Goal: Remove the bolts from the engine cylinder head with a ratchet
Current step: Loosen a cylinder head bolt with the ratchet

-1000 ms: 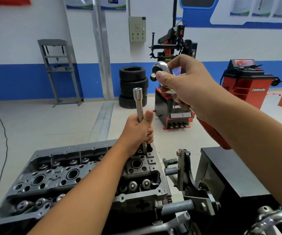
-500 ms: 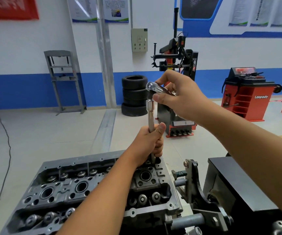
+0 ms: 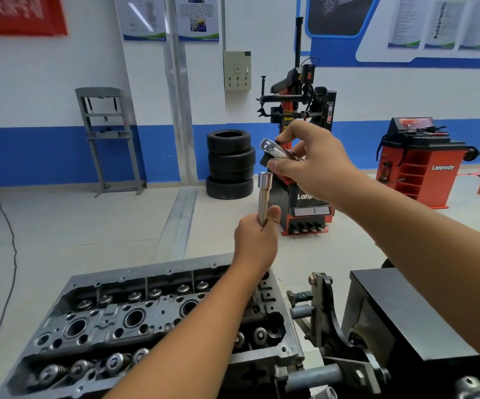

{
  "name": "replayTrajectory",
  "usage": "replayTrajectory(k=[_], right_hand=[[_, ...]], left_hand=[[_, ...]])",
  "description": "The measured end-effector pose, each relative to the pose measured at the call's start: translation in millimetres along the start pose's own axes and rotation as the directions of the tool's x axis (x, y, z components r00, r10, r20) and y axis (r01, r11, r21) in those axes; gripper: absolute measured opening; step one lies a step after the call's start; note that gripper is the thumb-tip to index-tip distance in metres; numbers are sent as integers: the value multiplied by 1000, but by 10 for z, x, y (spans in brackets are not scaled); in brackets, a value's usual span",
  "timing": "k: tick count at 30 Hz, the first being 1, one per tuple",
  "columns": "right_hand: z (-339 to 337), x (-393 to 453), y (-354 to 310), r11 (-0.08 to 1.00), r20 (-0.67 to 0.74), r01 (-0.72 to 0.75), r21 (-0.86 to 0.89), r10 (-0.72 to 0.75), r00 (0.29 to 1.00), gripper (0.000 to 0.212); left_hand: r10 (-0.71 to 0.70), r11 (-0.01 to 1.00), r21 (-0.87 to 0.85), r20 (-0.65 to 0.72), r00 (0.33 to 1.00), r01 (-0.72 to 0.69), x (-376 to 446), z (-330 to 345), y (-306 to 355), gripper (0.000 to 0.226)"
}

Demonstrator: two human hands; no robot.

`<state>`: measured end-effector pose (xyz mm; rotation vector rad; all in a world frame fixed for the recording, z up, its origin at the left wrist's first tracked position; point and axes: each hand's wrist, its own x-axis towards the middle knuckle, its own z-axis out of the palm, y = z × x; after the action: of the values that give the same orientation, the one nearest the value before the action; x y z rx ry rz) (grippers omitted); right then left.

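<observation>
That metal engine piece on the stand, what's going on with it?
A person is getting set to undo bolts on the cylinder head. The left hand grips a long socket extension standing upright on the head. The right hand holds the ratchet just above the extension's top end, not yet fitted on.

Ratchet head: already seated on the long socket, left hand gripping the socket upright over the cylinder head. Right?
Not seated. In the head view the ratchet, held in the right hand, hovers just above the socket with a gap. The left hand does grip it upright over the cylinder head.
</observation>
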<state>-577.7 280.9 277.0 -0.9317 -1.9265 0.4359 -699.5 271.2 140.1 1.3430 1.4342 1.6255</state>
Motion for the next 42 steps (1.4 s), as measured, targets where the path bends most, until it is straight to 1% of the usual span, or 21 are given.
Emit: replayTrajectory(k=[1,2,5,8,11,13,15,17,20,22,26,31,32,34,36,38,40,42], right_hand=[[-29,17,-14,1000,-3,5,0,-5,1000,24],[-63,35,-26,1000,-17,12,2,-12,1000,23],[-158,59,-51,999,-73,28,22,-26,997,25],[-186,33,-53,999,-83,32,42,-28,996,28],[-168,-18,-31,998,-85,18,68,-12,996,25],[-157,-41,-13,997,-87,13,70,-7,996,25],[-140,-55,-2,998,-78,8,69,-2,997,26],[-126,-61,-11,998,-71,12,62,-8,997,26],[-107,-60,-29,998,-54,21,61,-18,998,26],[-92,-53,-43,998,-40,25,60,-22,999,26],[-39,-65,-29,998,-9,32,57,-31,999,25],[30,-72,35,999,1,53,8,-53,999,25],[39,-66,36,999,-9,51,6,-51,999,25],[43,-55,33,999,-40,36,10,-36,999,24],[33,-36,38,999,-71,18,27,-17,997,24],[6,-16,37,999,-78,4,54,1,997,24],[-26,12,44,998,-93,5,63,1,996,24],[-44,28,59,998,-109,6,63,1,994,24]], left_hand=[[-29,996,-80,40,999,32,25,-32,44,50],[-29,989,-143,67,997,38,59,-74,106,49],[32,968,-252,88,996,-9,187,-187,246,53],[5,963,-267,108,994,25,151,-165,124,54],[-49,954,-292,67,997,66,82,-123,-72,51],[-47,955,-291,53,998,60,105,-121,-85,49],[-33,961,-272,71,997,51,107,-109,-54,49],[18,964,-266,136,990,19,64,-88,-42,51],[108,969,-245,313,943,-30,3,-87,-17,44],[84,974,-227,386,918,6,14,-137,20,47],[17,954,-278,417,909,109,64,-201,26,52],[-35,933,-320,378,925,166,92,-201,20,55],[-51,929,-329,342,938,170,93,-197,13,55],[-84,928,-337,230,970,160,86,-174,-23,54],[-98,934,-329,132,986,137,88,-155,-66,51],[-63,941,-327,90,994,89,101,-160,-79,50],[-3,944,-328,79,997,29,130,-181,-64,51],[10,945,-326,84,996,18,150,-176,-63,52]])
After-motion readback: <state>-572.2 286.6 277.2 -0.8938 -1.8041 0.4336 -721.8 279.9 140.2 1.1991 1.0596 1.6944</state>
